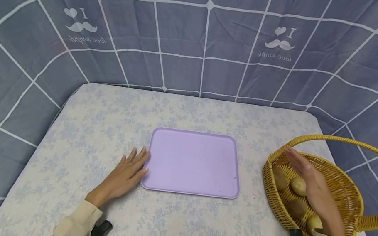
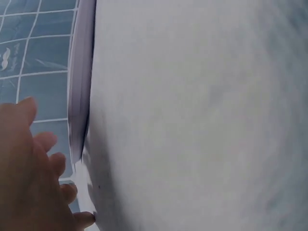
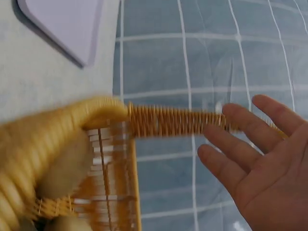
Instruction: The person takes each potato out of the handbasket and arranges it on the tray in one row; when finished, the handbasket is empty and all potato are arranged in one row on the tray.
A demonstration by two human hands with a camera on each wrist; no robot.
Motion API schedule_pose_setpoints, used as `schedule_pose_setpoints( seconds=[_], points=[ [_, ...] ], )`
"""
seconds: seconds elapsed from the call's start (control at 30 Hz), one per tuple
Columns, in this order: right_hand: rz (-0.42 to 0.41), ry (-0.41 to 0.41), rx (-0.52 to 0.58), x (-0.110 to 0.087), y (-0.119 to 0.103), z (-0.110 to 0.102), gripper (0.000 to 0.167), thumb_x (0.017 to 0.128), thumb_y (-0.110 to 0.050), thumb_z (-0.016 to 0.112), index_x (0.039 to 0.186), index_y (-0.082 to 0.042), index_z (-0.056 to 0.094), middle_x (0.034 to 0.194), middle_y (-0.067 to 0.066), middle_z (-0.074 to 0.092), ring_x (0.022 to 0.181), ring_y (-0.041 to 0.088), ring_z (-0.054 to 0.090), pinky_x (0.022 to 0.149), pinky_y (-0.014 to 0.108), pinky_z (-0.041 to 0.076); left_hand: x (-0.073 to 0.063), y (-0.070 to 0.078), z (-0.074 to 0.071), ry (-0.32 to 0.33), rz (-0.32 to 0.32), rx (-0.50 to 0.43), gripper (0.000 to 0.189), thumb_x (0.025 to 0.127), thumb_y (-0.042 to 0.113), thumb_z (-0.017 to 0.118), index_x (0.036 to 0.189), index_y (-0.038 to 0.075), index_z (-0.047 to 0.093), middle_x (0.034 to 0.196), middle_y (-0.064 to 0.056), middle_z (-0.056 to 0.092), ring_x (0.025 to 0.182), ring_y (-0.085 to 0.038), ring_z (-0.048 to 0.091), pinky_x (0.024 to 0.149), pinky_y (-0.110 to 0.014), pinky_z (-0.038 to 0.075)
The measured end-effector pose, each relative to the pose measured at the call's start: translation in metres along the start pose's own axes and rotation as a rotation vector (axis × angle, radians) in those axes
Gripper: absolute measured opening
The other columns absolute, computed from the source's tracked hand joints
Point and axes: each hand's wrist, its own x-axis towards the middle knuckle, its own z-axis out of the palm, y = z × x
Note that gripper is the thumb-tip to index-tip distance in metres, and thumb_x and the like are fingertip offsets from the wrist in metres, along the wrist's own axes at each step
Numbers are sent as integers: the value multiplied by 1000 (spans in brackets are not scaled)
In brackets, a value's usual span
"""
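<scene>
A shallow lilac tray [image 1: 194,163] lies flat near the middle of the table. My left hand [image 1: 126,174] rests at its left edge, fingers extended and a little spread, the fingertips at the rim. In the left wrist view, the tray's side [image 2: 81,82] rises beyond that hand. My right hand [image 1: 316,191] is above a yellow wicker basket [image 1: 348,184], with straight fingers and nothing in the palm. Inside the basket lie several rounded, potato-like things, one pale yellow [image 1: 299,186] and one browner [image 1: 296,208]. The right hand and forearm hide part of the basket's inside.
The basket's tall arched handle [image 1: 355,143] stands up over the table's right side. A pale floral cloth [image 1: 113,117] covers the table. Grey-blue checked curtains [image 1: 226,36] hang behind it and at both sides.
</scene>
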Motion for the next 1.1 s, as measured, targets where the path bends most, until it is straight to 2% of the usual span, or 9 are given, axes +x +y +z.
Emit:
schedule_pose_setpoints(
  seconds=[0.23, 0.33, 0.37, 0.53, 0.6, 0.73, 0.9, 1.1],
  points=[
    [79, 91, 150, 4, 17, -36, 44, 107, -15, 23, 144, 1, 40, 135, -9, 56, 119, -2, 53, 96, 10, 41, -6, 1, 6, -8, -2, 26, 61, 103, 45, 34, 154, 15, 20, 160, -2, 13, 148, -31, 4, 115, -60, -4],
    [109, 108, 243, 10, 28, -49, 42, 106, -14, 29, 141, 7, 41, 127, -11, 61, 117, 0, 56, 94, 10, 43, -8, 1, 9, -4, -1, 45, 62, 103, 45, 36, 154, 14, 20, 160, -1, 13, 148, -31, 4, 116, -59, -5],
    [134, 111, 241, 11, 31, -52, 42, 106, -15, 32, 140, 7, 42, 125, -12, 62, 116, -1, 57, 93, 9, 44, -9, 1, 10, -1, -1, 49, 62, 102, 44, 37, 154, 14, 20, 160, -1, 12, 148, -31, 4, 116, -58, -5],
    [303, 73, 109, 13, 48, -57, 41, 105, -21, 39, 138, 1, 48, 119, -21, 62, 109, -5, 59, 85, 8, 47, -15, 2, 16, 35, 6, 59, 65, 101, 44, 42, 153, 11, 20, 160, -4, 15, 147, -33, 7, 116, -58, -3],
    [340, 49, 65, 13, 56, -56, 40, 104, -22, 41, 136, 2, 50, 117, -22, 62, 107, -6, 59, 83, 10, 48, -16, 3, 18, 47, 3, 59, 65, 101, 43, 42, 153, 10, 21, 159, -4, 16, 147, -32, 8, 116, -58, -4],
    [399, 0, 51, 10, 69, -48, 42, 103, -22, 45, 133, 7, 51, 114, -21, 64, 105, -5, 59, 83, 13, 50, -17, 5, 20, 63, 3, 60, 64, 101, 41, 43, 153, 9, 22, 159, -5, 17, 147, -33, 9, 116, -58, -3],
    [450, -69, -46, 8, 79, -40, 46, 101, -27, 51, 134, 5, 52, 116, -19, 61, 101, -10, 56, 81, 13, 50, -16, 6, 19, 58, -9, 45, 63, 101, 39, 44, 153, 10, 22, 159, -4, 17, 147, -32, 8, 116, -58, -5],
    [440, -159, -116, 11, 85, -33, 46, 98, -27, 55, 133, 3, 54, 129, 11, 59, 102, -17, 48, 82, 8, 44, -18, 7, 21, 78, -9, 37, 63, 101, 37, 45, 153, 10, 22, 158, -4, 19, 147, -33, 9, 116, -58, -4]
  ],
)
